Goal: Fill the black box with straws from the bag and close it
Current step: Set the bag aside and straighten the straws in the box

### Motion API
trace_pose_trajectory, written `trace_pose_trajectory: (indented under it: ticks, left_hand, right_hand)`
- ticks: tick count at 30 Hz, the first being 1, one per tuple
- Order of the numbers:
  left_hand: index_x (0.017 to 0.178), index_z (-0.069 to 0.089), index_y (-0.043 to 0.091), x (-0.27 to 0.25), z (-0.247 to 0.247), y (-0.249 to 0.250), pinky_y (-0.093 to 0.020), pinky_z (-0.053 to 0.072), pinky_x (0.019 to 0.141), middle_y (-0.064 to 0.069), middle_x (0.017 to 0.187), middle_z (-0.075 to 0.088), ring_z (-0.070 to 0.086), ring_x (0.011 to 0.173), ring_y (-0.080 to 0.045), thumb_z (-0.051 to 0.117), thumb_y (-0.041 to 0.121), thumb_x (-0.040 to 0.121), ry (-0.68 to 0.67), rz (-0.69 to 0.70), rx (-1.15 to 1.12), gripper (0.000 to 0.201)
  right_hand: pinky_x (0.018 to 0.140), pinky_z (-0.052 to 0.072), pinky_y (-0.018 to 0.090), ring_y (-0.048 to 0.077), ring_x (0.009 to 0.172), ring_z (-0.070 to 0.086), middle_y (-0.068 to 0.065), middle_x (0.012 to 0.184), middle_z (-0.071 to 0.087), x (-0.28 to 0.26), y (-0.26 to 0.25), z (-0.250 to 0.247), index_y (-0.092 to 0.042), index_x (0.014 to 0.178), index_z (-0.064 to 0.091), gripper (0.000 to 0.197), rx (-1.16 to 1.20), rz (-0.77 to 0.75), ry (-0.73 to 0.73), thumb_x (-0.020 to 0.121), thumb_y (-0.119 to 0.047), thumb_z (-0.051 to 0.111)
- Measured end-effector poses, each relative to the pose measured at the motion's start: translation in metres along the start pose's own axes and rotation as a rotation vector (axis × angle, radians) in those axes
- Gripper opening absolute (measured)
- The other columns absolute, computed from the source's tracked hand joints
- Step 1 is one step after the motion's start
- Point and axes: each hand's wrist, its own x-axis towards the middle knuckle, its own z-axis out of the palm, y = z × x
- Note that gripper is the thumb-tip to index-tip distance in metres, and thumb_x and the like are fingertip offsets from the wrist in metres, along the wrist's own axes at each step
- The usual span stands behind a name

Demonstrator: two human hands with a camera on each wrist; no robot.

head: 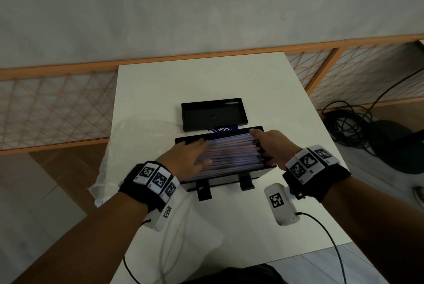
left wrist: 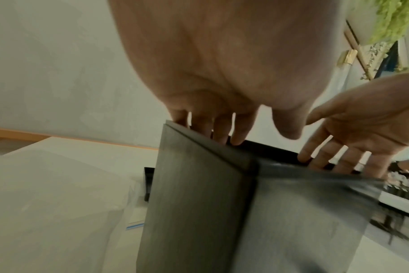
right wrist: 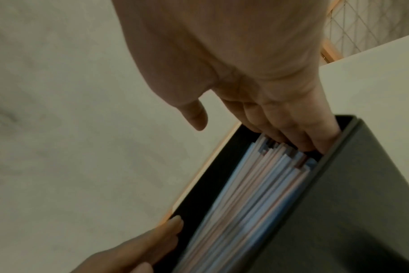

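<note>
Both hands, left hand (head: 193, 154) and right hand (head: 269, 144), fingers straight, gripping nothing, press the straws (head: 231, 157) lying crosswise inside the black box (head: 259, 172), while its lid (head: 213, 113) waits just beyond, equally reachable.

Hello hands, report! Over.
Both hands, left and right, open, fingers in black box. Straws inside. Lid off, behind box.

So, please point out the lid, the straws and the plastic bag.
lid (head: 213, 115): head view, inner floor.
straws (head: 231, 155): head view, middle of the bundle.
plastic bag (head: 128, 136): head view, clear upper part.
</note>
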Motion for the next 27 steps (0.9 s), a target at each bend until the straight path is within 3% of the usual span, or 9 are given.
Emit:
trace_pose_trajectory:
  ticks: [2, 6, 9, 12, 15, 17, 21, 24, 27]
  left_hand:
    - [0.145, 0.031, 0.019, -0.007, -0.006, -0.005, -0.029, 0.027, 0.113, -0.004, 0.152, 0.034, 0.035, 0.137, -0.018, 0.04, 0.034, 0.098, 0.158, 0.009, -0.144, 0.05]
    - [0.13, 0.055, 0.017, -0.016, -0.015, -0.014, -0.027, 0.042, 0.097, -0.006, 0.13, 0.06, 0.056, 0.117, -0.02, 0.044, 0.018, 0.097, 0.361, -0.014, -0.193, 0.035]
    - [0.129, 0.056, 0.02, -0.016, -0.017, -0.015, -0.029, 0.046, 0.092, -0.007, 0.126, 0.063, 0.059, 0.112, -0.022, 0.042, 0.016, 0.097, 0.269, -0.052, -0.166, 0.035]
    - [0.129, 0.056, 0.021, -0.015, -0.019, -0.013, -0.029, 0.046, 0.091, -0.007, 0.125, 0.063, 0.059, 0.11, -0.022, 0.042, 0.016, 0.097, 0.253, -0.056, -0.174, 0.035]
    - [0.128, 0.057, 0.02, -0.014, -0.021, -0.01, -0.026, 0.044, 0.092, -0.006, 0.126, 0.062, 0.058, 0.112, -0.021, 0.043, 0.017, 0.097, 0.265, -0.067, -0.189, 0.035]
    - [0.125, 0.06, 0.019, -0.012, -0.021, -0.004, -0.027, 0.045, 0.09, -0.006, 0.121, 0.065, 0.06, 0.108, -0.021, 0.045, 0.017, 0.096, 0.242, -0.053, -0.175, 0.033]
    - [0.108, 0.067, 0.017, -0.003, -0.014, 0.013, -0.025, 0.046, 0.081, -0.005, 0.109, 0.067, 0.062, 0.098, -0.02, 0.058, 0.016, 0.088, 0.116, -0.038, -0.05, 0.023]
    - [0.101, 0.072, 0.019, 0.004, -0.007, 0.019, -0.02, 0.042, 0.075, -0.004, 0.107, 0.068, 0.063, 0.097, -0.021, 0.062, 0.013, 0.083, 0.021, -0.044, 0.017, 0.021]
    - [0.1, 0.071, 0.02, 0.008, -0.004, 0.016, -0.026, 0.048, 0.079, -0.007, 0.108, 0.067, 0.063, 0.096, -0.025, 0.064, 0.014, 0.082, 0.033, -0.051, 0.044, 0.02]
  right_hand:
    - [0.06, 0.042, 0.031, 0.024, 0.065, 0.049, 0.01, 0.074, 0.049, 0.002, 0.002, -0.009, -0.008, 0.08, 0.053, 0.035, 0.009, -0.016, 0.011, 0.088, -0.042, 0.053]
    - [0.063, 0.043, 0.033, 0.025, 0.072, 0.049, 0.013, 0.08, 0.048, 0.006, 0.005, -0.012, -0.009, 0.082, 0.052, 0.031, 0.065, -0.063, 0.023, 0.088, -0.04, 0.052]
    - [0.078, 0.05, 0.047, 0.03, 0.079, 0.055, 0.017, 0.085, 0.055, 0.008, 0.004, -0.001, -0.007, 0.078, 0.057, 0.034, -0.037, -0.132, 0.011, 0.088, -0.04, 0.052]
    - [0.073, 0.045, 0.038, 0.029, 0.076, 0.054, 0.016, 0.081, 0.056, 0.003, 0.001, 0.002, -0.006, 0.077, 0.059, 0.03, -0.151, -0.213, 0.01, 0.09, -0.032, 0.052]
    - [0.068, 0.046, 0.025, 0.021, 0.072, 0.059, 0.008, 0.092, 0.065, -0.006, -0.001, 0.001, -0.013, 0.109, 0.066, 0.025, -0.407, -0.44, 0.039, 0.092, -0.019, 0.049]
    - [0.065, 0.044, 0.021, 0.013, 0.068, 0.056, 0.001, 0.093, 0.064, -0.013, -0.001, 0.007, -0.017, 0.11, 0.066, 0.028, -0.612, -0.547, -0.015, 0.09, -0.011, 0.048]
    - [0.075, 0.052, 0.03, 0.026, 0.085, 0.064, 0.011, 0.098, 0.069, -0.01, 0.011, 0.033, -0.006, 0.092, 0.069, 0.022, -0.999, -0.534, -0.166, 0.085, -0.011, 0.05]
    - [0.062, 0.043, 0.025, 0.023, 0.07, 0.056, 0.013, 0.09, 0.067, -0.007, 0.012, 0.04, -0.002, 0.087, 0.069, 0.023, -1.025, -0.501, -0.197, 0.085, -0.014, 0.05]
    - [0.064, 0.045, 0.027, 0.025, 0.074, 0.057, 0.01, 0.086, 0.065, -0.003, 0.01, 0.039, -0.005, 0.091, 0.069, 0.021, -0.982, -0.483, -0.221, 0.084, -0.014, 0.051]
